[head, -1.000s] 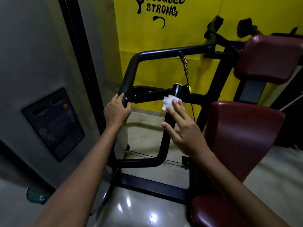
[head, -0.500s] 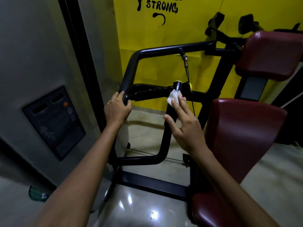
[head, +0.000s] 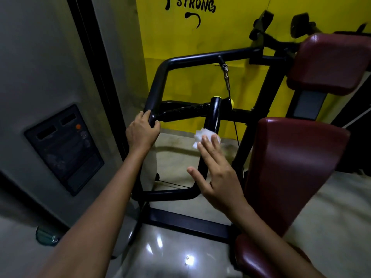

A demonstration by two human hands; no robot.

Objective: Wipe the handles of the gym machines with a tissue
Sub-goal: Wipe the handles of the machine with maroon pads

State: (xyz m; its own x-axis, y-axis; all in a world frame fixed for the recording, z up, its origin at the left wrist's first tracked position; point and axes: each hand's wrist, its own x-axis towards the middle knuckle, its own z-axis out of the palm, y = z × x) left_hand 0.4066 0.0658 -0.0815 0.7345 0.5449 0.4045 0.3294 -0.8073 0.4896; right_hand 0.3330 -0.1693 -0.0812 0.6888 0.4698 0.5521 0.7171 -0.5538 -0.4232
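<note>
Tissue (head: 204, 136) pressed on upright bar (head: 213, 117) by flat-fingered right hand (head: 217, 173); left hand (head: 141, 133) grips frame (head: 155, 93).

Both my forearms are bare all the way to the bottom edge of the view, with no sleeve or cuff showing on either one (any shirt I have on ends somewhere out of sight). My bare, ringless left hand (head: 143, 133) shows no band or watch at the wrist. My bare, slightly motion-blurred right hand (head: 218, 173) is just as plain: no glove, no bracelet, and the fingernails I can see are short and unpainted, though the blur hides finer detail.
</note>
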